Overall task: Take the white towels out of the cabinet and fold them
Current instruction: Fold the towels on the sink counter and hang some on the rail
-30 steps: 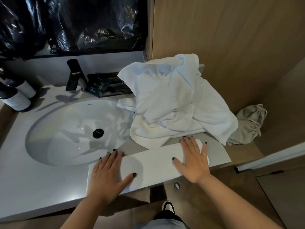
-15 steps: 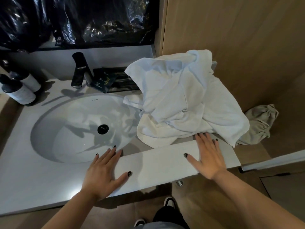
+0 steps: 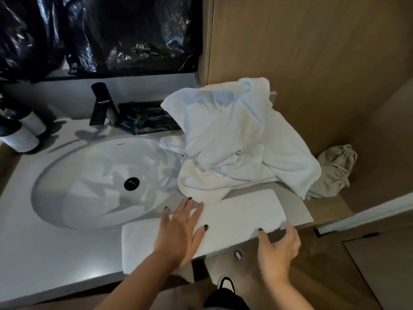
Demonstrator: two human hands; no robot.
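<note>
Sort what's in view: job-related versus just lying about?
Job:
folded towel, left hand flat on it, right hand at its front edge
unfolded towel pile

Lying about:
faucet
bottles
dark packets
beige bag

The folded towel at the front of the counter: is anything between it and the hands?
No. The left hand lies flat on the folded towel, and the right hand touches its near edge at the right end. The towel pile sits behind, out of the way.
</note>
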